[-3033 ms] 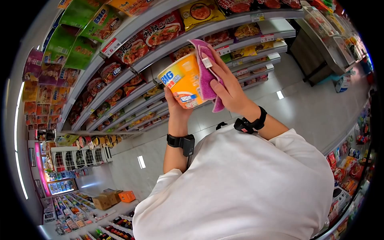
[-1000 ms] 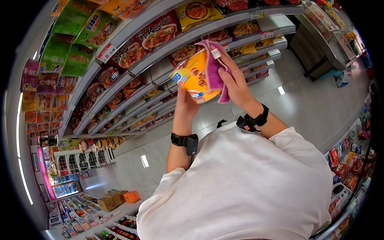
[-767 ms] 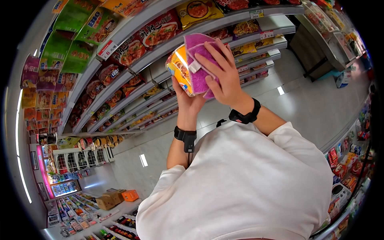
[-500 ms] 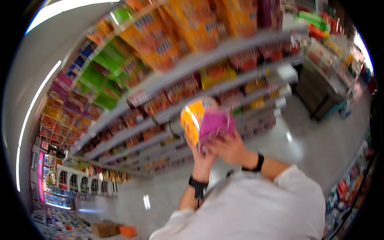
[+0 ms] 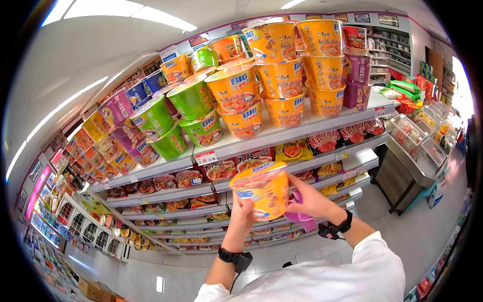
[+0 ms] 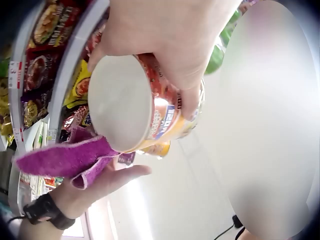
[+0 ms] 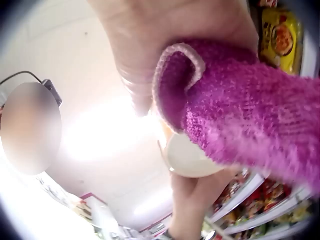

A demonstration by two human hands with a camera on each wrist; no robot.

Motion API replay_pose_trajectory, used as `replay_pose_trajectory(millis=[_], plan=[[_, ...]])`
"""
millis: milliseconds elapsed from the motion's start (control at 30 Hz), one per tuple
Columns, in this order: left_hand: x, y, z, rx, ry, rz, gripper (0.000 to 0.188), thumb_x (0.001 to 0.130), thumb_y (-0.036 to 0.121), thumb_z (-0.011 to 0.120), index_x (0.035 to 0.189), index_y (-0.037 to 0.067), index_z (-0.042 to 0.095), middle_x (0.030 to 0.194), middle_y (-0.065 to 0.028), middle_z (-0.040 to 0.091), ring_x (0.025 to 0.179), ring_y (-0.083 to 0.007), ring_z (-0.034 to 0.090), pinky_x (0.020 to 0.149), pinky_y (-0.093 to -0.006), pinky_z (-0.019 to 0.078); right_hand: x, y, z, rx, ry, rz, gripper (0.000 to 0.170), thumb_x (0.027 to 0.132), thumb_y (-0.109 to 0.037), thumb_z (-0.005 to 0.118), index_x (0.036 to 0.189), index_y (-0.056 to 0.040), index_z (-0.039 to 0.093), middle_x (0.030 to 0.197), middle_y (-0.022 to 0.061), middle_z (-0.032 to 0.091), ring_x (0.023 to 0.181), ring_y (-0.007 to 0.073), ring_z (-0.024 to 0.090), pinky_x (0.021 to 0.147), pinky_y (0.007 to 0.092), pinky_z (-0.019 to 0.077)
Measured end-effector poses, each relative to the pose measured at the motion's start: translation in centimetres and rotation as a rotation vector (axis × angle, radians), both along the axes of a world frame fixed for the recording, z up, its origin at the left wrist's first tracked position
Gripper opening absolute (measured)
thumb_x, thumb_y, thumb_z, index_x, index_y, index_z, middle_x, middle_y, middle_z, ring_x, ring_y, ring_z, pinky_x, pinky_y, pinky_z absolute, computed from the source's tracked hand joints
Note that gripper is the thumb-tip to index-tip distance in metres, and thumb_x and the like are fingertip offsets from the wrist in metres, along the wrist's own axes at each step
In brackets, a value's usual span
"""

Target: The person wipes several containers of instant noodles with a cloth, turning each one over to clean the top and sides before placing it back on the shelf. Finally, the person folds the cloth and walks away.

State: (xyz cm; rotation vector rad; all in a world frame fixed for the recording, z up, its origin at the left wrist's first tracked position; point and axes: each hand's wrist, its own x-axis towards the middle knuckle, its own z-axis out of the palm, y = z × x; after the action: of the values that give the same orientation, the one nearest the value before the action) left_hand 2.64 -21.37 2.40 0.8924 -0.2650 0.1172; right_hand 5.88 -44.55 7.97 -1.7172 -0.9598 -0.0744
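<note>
In the head view, the left hand point(image 5: 242, 210) grips the orange round noodle cup point(image 5: 265, 196), tilted before the light grey metal shelf point(image 5: 297, 132) – and the right hand point(image 5: 316, 204) pinches the fluffy purple cloth point(image 5: 302, 220) beside it. The left wrist view shows left fingers curled around the cup's wall, near its white round bottom point(image 6: 120, 102). In the right wrist view, the cloth lies against the right palm – its fingertips I cannot tell.

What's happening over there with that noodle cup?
A person holds an orange noodle cup in the left hand, while the right hand holds a purple cloth against or near its side. The cup is in the air in front of store shelves, whose top level carries stacks of similar orange, green and purple cups.
</note>
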Motion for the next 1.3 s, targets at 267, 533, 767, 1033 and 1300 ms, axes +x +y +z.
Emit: replay_pose_trajectory(millis=[267,533,767,1033,1300], plan=[[1.9,2.9,14.2,0.574,-0.527,0.263,0.099,0.081,0.032,0.08,0.151,0.006,0.016,0.141,-0.0087,0.044,0.128,-0.0195,0.045,0.106,-0.0345,0.0398,2.3,4.3,8.5,0.255,-0.04,0.072,0.107,0.067,-0.026,0.089,0.148,-0.0045,0.023,0.13,0.0141,0.055,0.113,0.0184,0.055,0.095,0.0337,0.047],[7.9,9.6,27.5,0.554,-0.571,0.677,0.071,0.091,0.022,0.07,0.145,-0.002,0.031,0.121,-0.0133,0.057,0.108,-0.018,0.058,0.088,-0.029,0.0492,11.3,13.7,24.3,0.113,-0.494,-0.164,0.104,0.071,-0.049,0.082,0.141,0.0048,0.028,0.121,0.0223,0.06,0.11,0.0302,0.062,0.095,0.0359,0.0478],[13.8,14.5,31.1,0.558,-0.574,0.653,0.061,0.087,0.018,0.074,0.135,0.003,0.041,0.107,-0.0054,0.064,0.09,-0.0085,0.06,0.069,-0.0209,0.0431,17.3,20.8,29.2,-0.23,-0.562,-0.347,0.082,0.074,-0.058,0.073,0.122,0.0068,0.055,0.11,0.0266,0.066,0.101,0.0349,0.066,0.089,0.0392,0.0508],[16.2,16.5,29.9,0.452,-0.43,0.587,0.075,0.086,0.019,0.07,0.145,-0.003,0.028,0.101,-0.0091,0.063,0.071,-0.0103,0.057,0.061,-0.0227,0.0459,16.3,20.7,30.0,-0.469,-0.601,-0.489,0.057,0.081,-0.052,0.065,0.087,0.0045,0.071,0.085,0.0237,0.069,0.078,0.0341,0.069,0.073,0.0416,0.055],[12.3,10.5,22.2,0.7,-0.683,0.974,0.031,0.095,0.016,0.053,0.116,-0.005,0.061,0.093,-0.0057,0.059,0.077,-0.014,0.053,0.076,-0.0274,0.0452,7.7,7.6,21.7,-0.275,-0.623,-0.632,0.053,0.083,-0.049,0.065,0.086,0.0045,0.065,0.078,0.0241,0.066,0.075,0.0384,0.066,0.069,0.0442,0.0516]])
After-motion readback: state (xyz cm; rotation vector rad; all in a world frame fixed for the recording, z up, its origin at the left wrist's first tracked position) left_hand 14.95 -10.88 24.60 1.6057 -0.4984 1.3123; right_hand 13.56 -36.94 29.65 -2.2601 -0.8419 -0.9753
